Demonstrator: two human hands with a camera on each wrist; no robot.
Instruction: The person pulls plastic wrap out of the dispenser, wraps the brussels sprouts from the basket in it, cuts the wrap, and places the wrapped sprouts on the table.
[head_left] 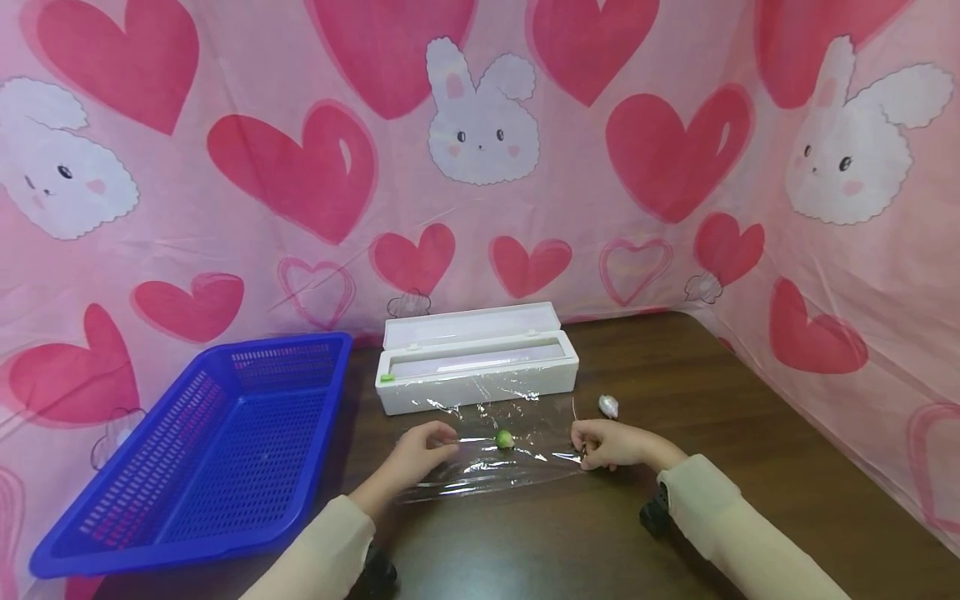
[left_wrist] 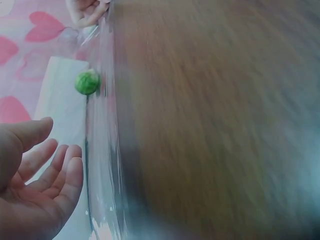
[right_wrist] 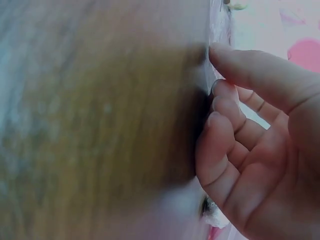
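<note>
A small green Brussels sprout (head_left: pixel 505 439) sits on a sheet of clear plastic wrap (head_left: pixel 480 483) drawn out from a long white wrap dispenser (head_left: pixel 480 387) with its lid up. At the sheet's left side is my left hand (head_left: pixel 422 450). The left wrist view shows this left hand (left_wrist: pixel 45 180) with relaxed, parted fingers and nothing between thumb and fingers. My right hand (head_left: pixel 611 443) pinches the sheet's right edge. Close up, the right hand (right_wrist: pixel 260 135) has its thumb and bent fingers at the film's edge.
A blue plastic basket (head_left: pixel 300 508) stands on the left of the dark wooden table (head_left: pixel 675 367). Beyond my right hand lies a small shiny wrapped lump (head_left: pixel 608 406). The dispenser has a green piece (head_left: pixel 387 377) at its left end. Pink heart-patterned cloth (head_left: pixel 480 208) hangs behind.
</note>
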